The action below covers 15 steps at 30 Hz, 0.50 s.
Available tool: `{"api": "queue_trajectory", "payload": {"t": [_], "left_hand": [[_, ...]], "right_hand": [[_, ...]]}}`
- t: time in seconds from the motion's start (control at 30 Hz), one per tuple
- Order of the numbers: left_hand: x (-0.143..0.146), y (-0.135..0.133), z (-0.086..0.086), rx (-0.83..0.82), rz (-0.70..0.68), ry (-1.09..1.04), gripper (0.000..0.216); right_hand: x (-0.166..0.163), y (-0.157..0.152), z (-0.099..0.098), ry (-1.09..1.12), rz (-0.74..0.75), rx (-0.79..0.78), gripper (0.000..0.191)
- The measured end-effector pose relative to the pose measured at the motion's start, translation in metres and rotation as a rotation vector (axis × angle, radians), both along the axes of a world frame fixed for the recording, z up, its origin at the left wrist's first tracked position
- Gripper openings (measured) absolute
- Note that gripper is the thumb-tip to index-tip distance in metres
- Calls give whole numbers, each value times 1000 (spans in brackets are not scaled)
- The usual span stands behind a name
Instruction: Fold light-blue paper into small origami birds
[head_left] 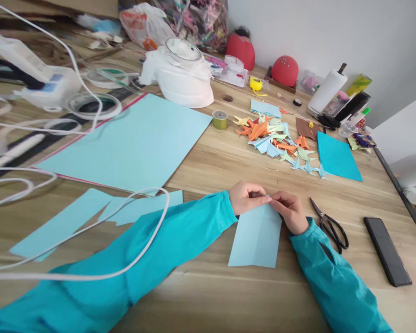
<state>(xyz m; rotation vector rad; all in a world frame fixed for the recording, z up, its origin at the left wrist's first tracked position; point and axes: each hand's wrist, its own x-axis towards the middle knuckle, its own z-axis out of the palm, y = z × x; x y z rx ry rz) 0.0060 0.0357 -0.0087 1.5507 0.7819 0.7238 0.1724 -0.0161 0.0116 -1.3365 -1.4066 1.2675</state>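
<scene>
A light blue sheet of paper with faint creases lies on the table in front of me. My left hand pinches its far edge, thumb and fingers pressed together. From the other side my right hand pinches the same edge, and the fingertips of both hands almost meet. What the paper looks like between the fingers is hidden. Just right of my right hand lie scissors with black handles. Beyond the hands is a pile of folded paper pieces in orange, blue, pale green and yellow.
A large light blue sheet and cut paper strips lie to the left. A white cable loops over my left sleeve. A phone lies at right, and a teal square, thread spool and tape measure lie farther back.
</scene>
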Motion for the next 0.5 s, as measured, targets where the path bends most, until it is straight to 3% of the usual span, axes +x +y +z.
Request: {"api": "queue_trajectory", "payload": {"t": [0.2, 0.37, 0.5], "left_hand": [[0, -2, 4, 16, -61, -5, 31], [-4, 0, 12, -155, 92, -87, 30], [-9, 8, 16, -243, 245, -186, 30]], "right_hand": [[-4, -1, 3, -89, 89, 25, 19], [3, 0, -3, -27, 14, -5, 18], [14, 1, -13, 159, -26, 33, 16]]}}
